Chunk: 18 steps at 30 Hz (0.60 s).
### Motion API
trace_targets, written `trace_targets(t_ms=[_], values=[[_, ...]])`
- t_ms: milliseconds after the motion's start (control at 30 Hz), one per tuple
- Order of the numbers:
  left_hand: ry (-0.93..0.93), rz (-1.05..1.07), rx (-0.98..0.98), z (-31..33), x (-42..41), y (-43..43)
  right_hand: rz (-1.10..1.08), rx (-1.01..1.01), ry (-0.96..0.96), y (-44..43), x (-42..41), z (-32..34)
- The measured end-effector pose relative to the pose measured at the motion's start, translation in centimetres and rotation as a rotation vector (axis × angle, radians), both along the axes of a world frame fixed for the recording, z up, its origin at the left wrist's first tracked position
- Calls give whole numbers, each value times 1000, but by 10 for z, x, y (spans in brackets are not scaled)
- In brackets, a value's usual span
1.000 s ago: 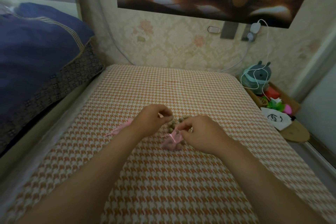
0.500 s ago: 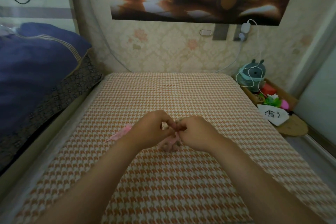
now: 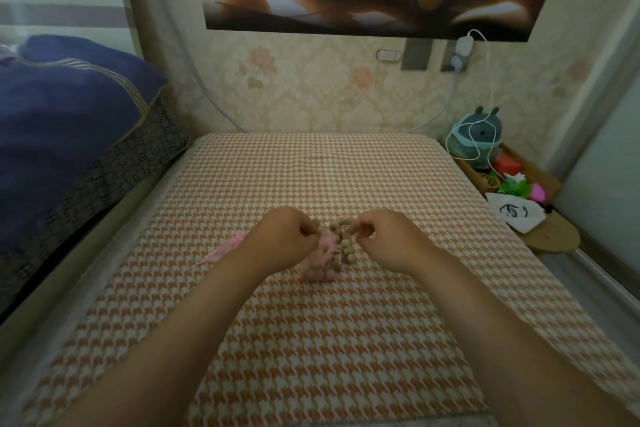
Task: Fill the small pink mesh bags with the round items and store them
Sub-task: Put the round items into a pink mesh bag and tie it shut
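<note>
A small pink mesh bag (image 3: 320,262) part-filled with brown round items lies on the checked bed cover (image 3: 311,340), between my hands. My left hand (image 3: 285,237) pinches the bag's top edge at its left. My right hand (image 3: 384,236) is curled just right of a loose heap of brown round items (image 3: 344,239), its fingertips pinched; what they hold is too small to tell. Another flat pink mesh bag (image 3: 225,248) lies behind my left wrist, partly hidden.
A blue pillow (image 3: 69,121) rests on the raised ledge at the left. At the right of the bed stands a wooden side shelf (image 3: 533,177) with a teal plush toy (image 3: 479,139), a white cable, small toys and a white pouch (image 3: 516,215). The wall runs behind.
My hands, which met over the bag half a second ago, have moved apart. The loose brown round items now show between them. The camera has tilted slightly.
</note>
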<state>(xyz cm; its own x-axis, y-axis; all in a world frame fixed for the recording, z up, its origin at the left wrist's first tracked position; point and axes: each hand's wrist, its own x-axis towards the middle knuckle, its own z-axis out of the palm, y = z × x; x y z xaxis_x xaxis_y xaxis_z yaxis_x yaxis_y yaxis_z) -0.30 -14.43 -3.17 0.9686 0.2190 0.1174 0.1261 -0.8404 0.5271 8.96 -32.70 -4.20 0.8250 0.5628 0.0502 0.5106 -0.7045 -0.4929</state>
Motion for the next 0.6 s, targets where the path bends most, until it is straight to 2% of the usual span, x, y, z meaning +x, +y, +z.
trace_targets(t_ms=[133, 400, 500, 600], values=[[-20, 16, -50, 1, -3, 2, 4, -167, -36, 2, -3, -17], [33, -20, -66, -6, -5, 7, -5, -229, -144, 15, -2, -38], [28, -78, -107, -6, -5, 12, -42, -89, -150, 13, 2, -32], [32, -114, -140, -7, -3, 15, -27, 219, -126, 17, -4, -14]])
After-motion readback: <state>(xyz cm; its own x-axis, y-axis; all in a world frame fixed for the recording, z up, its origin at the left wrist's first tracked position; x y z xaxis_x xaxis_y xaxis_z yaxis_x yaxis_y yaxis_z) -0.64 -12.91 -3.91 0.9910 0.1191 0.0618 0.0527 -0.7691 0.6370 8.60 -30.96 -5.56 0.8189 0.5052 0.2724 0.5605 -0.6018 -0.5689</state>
